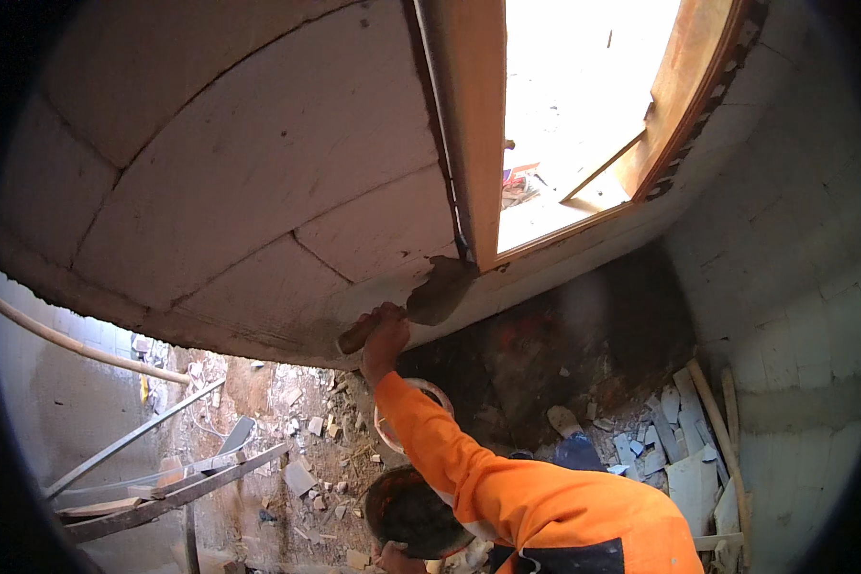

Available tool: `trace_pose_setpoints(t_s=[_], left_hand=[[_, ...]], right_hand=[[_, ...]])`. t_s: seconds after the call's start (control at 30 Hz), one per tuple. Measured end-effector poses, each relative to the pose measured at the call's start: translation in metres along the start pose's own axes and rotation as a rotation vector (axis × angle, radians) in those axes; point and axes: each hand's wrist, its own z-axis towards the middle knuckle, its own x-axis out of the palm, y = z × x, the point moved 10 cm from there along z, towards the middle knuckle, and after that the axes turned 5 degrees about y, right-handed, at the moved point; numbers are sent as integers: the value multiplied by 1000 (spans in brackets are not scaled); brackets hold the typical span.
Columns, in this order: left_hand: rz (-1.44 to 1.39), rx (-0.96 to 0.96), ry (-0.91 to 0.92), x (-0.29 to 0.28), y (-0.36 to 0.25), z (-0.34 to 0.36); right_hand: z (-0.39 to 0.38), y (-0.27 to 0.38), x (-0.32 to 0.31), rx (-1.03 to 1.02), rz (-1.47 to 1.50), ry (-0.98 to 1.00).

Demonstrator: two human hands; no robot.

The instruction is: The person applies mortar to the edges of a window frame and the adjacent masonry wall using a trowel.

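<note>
My right hand [385, 337], at the end of an orange sleeve, is wrapped round the wooden handle of a trowel [445, 291]. The trowel's blade lies against the block wall [325, 220], just below the lower corner of the wooden frame [476, 143]. Grey mortar shows at the blade's edge. Low in the view, my left hand [399, 560] is at the rim of a dark round bucket [373, 507] and appears to grip it; its fingers are partly cut off. Behind my right forearm stands a second round container with a pale rim [435, 390], partly hidden.
Rubble and broken block pieces [301, 476] cover the floor to the left, beside crossed planks and metal bars [177, 493]. Wooden boards and offcuts [694, 469] lean by the right wall [784, 411]. A shoe [564, 421] shows near my arm. Bright light enters through the framed opening.
</note>
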Motion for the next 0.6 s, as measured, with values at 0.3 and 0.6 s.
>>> trace_pose_setpoints(t_s=[0.3, 0.6], left_hand=[[-956, -749, -136, 85, -76, 58], [-803, -782, -152, 103, -17, 45]], right_hand=[[3, 16, 13, -62, -12, 121], [-13, 29, -2, 10, -119, 137]])
